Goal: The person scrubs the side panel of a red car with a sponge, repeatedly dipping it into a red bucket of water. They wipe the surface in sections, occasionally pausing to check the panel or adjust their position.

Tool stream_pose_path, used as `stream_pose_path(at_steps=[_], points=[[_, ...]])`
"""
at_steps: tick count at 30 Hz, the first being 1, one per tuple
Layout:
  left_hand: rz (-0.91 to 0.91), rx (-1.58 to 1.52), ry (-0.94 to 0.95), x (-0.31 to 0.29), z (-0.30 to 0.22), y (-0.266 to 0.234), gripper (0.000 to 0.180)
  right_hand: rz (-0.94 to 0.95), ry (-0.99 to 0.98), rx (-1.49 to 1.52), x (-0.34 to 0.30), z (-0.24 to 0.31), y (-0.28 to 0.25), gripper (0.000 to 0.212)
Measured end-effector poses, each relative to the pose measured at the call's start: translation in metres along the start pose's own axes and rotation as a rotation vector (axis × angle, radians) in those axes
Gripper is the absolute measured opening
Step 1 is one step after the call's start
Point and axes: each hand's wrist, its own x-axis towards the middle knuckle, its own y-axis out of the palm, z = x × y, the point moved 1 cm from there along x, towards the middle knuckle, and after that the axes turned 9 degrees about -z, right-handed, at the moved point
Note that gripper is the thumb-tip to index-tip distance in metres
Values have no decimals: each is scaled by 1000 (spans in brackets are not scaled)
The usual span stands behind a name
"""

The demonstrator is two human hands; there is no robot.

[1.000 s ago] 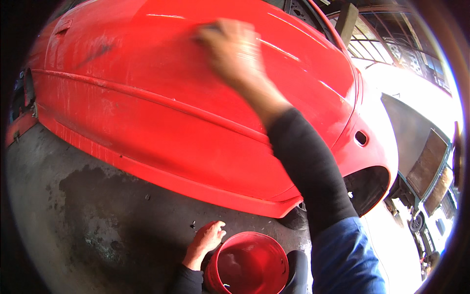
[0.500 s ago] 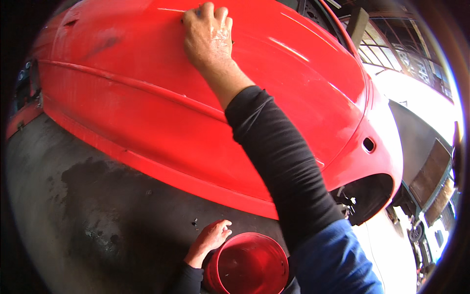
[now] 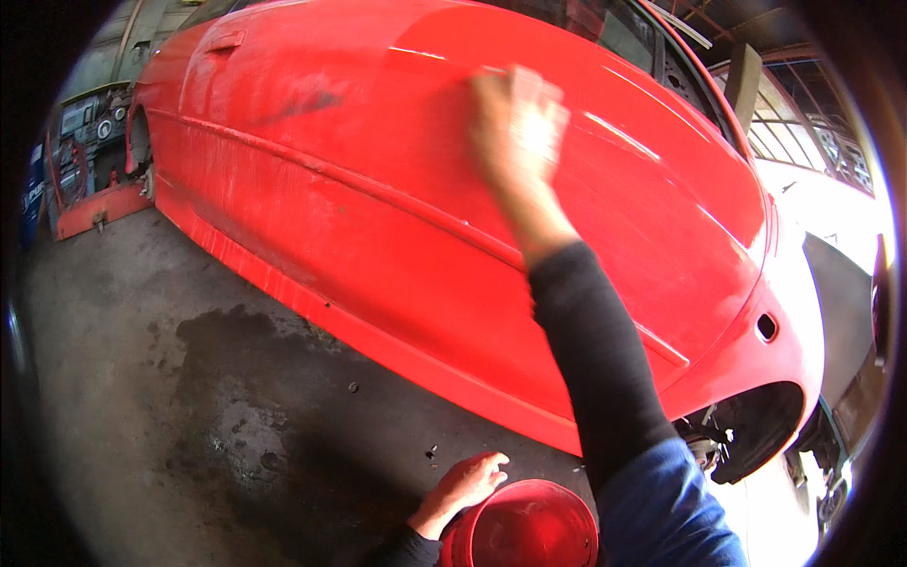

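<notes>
The red side panel of a car (image 3: pixel 378 255) fills most of the view, dull and wet-looking with paler streaks. My right hand (image 3: pixel 520 128) lies against its upper part, smeared by motion. The fingers are bent over the panel, and whatever is under them is hidden. Low in the view, my left hand (image 3: pixel 468 482) hovers by the rim of a red bucket (image 3: pixel 578 496). Its fingers are loosely bent and apart, holding nothing. Inside the bucket the surface looks dark red; I cannot tell what it holds.
A wheel arch (image 3: pixel 756 430) opens at the right, its wheel off. A raised moulding (image 3: pixel 378 192) runs along the panel. Dark wet patches (image 3: pixel 255 378) mark the concrete floor. Machinery (image 3: pixel 90 123) stands at the far left.
The view has shifted, so the car and bucket sit further right and lower. My right hand has moved a little rightward along the panel and is now blurred. The left hand remains beside the bucket.
</notes>
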Motion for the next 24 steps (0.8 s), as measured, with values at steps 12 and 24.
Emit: stream_pose_path(at_steps=[12,24], points=[[-24,-96,99,-3,-24,-16,30,89,303,-319,-68,-115,-139,33],[-3,249,-96,0,7,-13,33,311,-292,230,-6,22,-24,24]])
